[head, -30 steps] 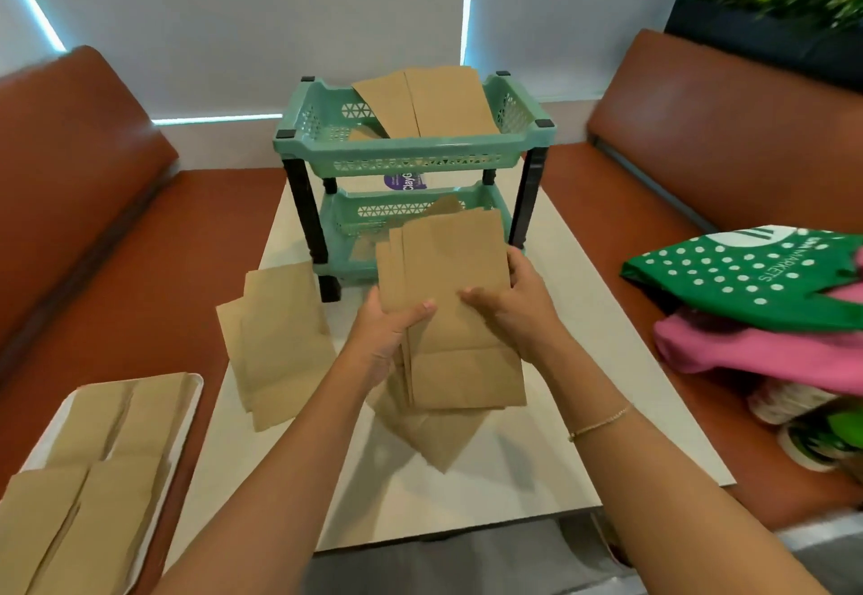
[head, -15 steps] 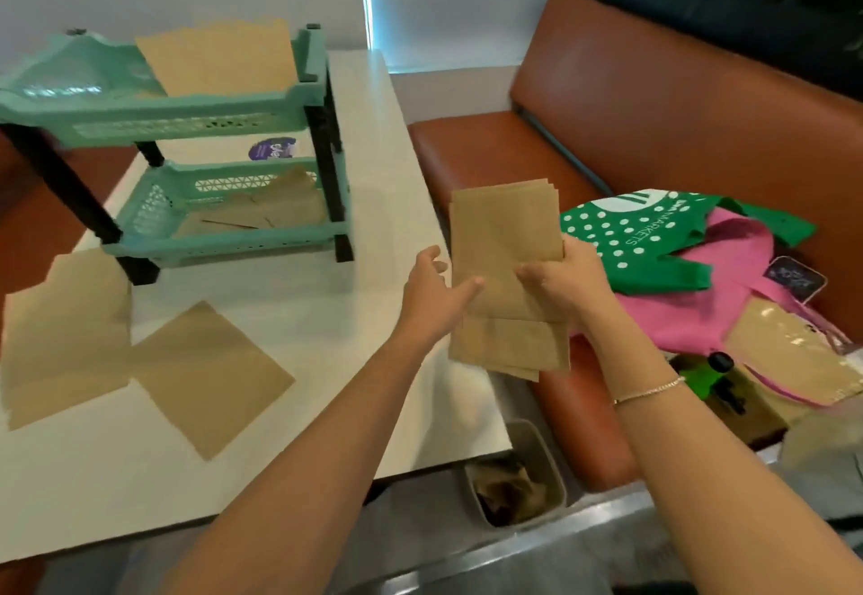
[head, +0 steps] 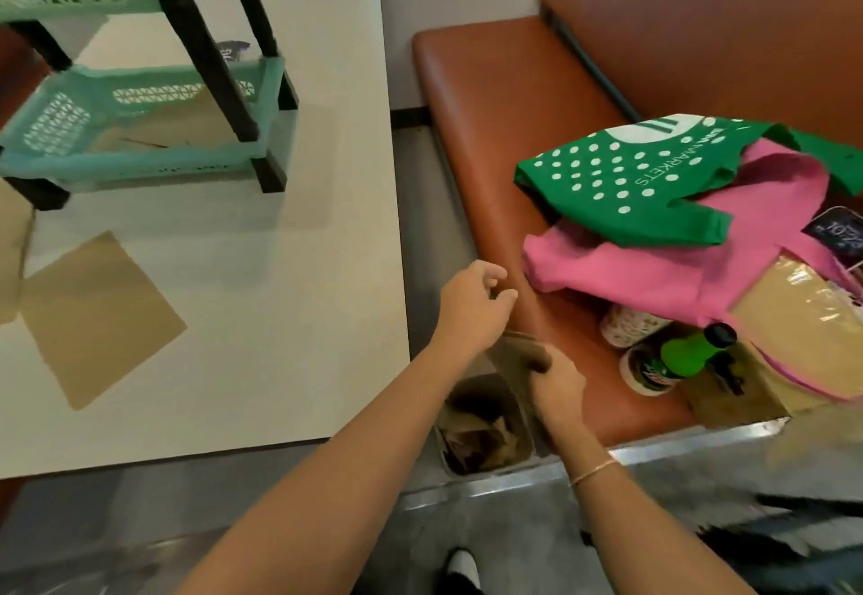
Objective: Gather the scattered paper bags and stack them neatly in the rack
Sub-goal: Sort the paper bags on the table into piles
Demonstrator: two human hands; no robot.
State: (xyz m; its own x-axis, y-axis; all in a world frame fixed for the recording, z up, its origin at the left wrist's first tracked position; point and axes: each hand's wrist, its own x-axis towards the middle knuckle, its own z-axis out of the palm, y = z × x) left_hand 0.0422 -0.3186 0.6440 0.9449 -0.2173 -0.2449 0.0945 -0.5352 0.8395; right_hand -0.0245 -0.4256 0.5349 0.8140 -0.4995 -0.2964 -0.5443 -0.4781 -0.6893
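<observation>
- The paper bags [head: 513, 354] I carry are flat brown kraft, seen edge-on and mostly hidden by my right hand [head: 555, 384], low in the gap between the table [head: 280, 314] and the bench seat [head: 504, 127].
- Another bag [head: 98, 319] lies flat on the table near the teal rack [head: 140, 136], whose lower tray holds more brown paper.
- The gap is narrow: table edge on my left, bench edge on my right, a small bin [head: 485, 426] on the floor directly below.
- My right hand's fingers curl over the top of the bags, gripping them.
- My left hand [head: 474, 302] hangs just above, fingers loosely bent, holding nothing.
</observation>
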